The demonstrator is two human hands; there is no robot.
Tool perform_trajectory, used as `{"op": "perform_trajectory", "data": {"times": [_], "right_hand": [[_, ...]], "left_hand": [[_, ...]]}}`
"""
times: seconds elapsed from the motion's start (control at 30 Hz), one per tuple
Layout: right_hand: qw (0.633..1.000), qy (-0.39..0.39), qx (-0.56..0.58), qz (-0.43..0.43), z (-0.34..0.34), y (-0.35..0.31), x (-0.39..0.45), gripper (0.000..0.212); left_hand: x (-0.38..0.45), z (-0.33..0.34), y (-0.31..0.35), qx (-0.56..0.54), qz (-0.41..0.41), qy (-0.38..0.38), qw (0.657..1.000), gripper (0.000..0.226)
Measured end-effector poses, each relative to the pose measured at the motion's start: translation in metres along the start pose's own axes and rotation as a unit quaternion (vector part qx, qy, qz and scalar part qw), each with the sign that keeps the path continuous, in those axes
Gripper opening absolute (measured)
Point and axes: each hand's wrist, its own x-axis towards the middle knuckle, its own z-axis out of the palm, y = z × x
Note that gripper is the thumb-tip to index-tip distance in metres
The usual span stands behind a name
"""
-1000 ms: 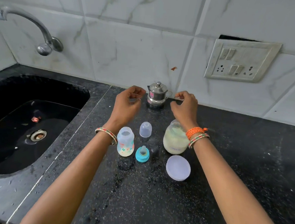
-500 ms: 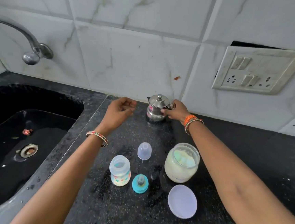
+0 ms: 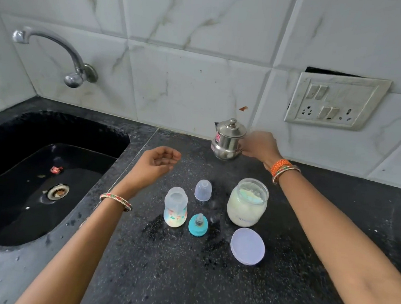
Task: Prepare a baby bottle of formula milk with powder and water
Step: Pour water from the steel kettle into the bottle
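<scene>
On the black speckled counter (image 3: 207, 285), the right hand (image 3: 259, 146) grasps a small steel pot (image 3: 228, 139) with a knobbed lid at about 12 o'clock, near the tiled wall; its fingers wrap the pot's right side, where the handle would be, though the handle itself is hidden. The pot looks slightly raised off the counter, but that cannot be told for sure. The left hand (image 3: 156, 163) hovers at about 10 o'clock from the middle group of things, palm turned partly up, fingers loosely curled and holding nothing.

The baby bottle (image 3: 175, 208) stands upright and open-topped at the centre, with a little pale content at the bottom and a printed pattern on its side. Just beside it at 3 o'clock lies the teal ring with the teat (image 3: 198, 225), teat pointing up. The clear cap (image 3: 203, 190) stands at 1 o'clock from the bottle, apart from it. The powder jar (image 3: 247, 205) stands open to the right, nearly full of cream-coloured powder. Its round pale lid (image 3: 247, 246) lies flat at 6 o'clock from the jar.

A dark sink (image 3: 46, 187) fills the 9 o'clock side, with a steel tap (image 3: 57, 54) on the wall above. A switch plate (image 3: 334, 101) sits on the wall at 2 o'clock.
</scene>
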Motion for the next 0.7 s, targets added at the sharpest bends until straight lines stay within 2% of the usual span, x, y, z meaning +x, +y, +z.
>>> {"op": "perform_trajectory", "data": {"times": [0.23,0.33,0.47,0.7], "right_hand": [[0.994,-0.062,-0.044,-0.080,-0.018,-0.037,-0.071,0.031],[0.988,-0.107,-0.062,-0.087,-0.015,-0.048,-0.096,0.028],[0.979,-0.151,-0.093,-0.098,-0.006,-0.057,-0.115,0.027],[0.961,-0.175,-0.169,-0.132,-0.007,-0.076,-0.122,0.025]], "left_hand": [[-0.072,0.017,-0.030,-0.032,-0.071,-0.058,0.995,0.063],[-0.083,0.030,-0.040,-0.040,-0.095,-0.076,0.992,0.061],[-0.087,0.041,-0.046,-0.015,-0.074,0.003,0.997,0.049],[-0.072,0.035,-0.021,0.070,0.017,0.088,0.994,0.054]]}}
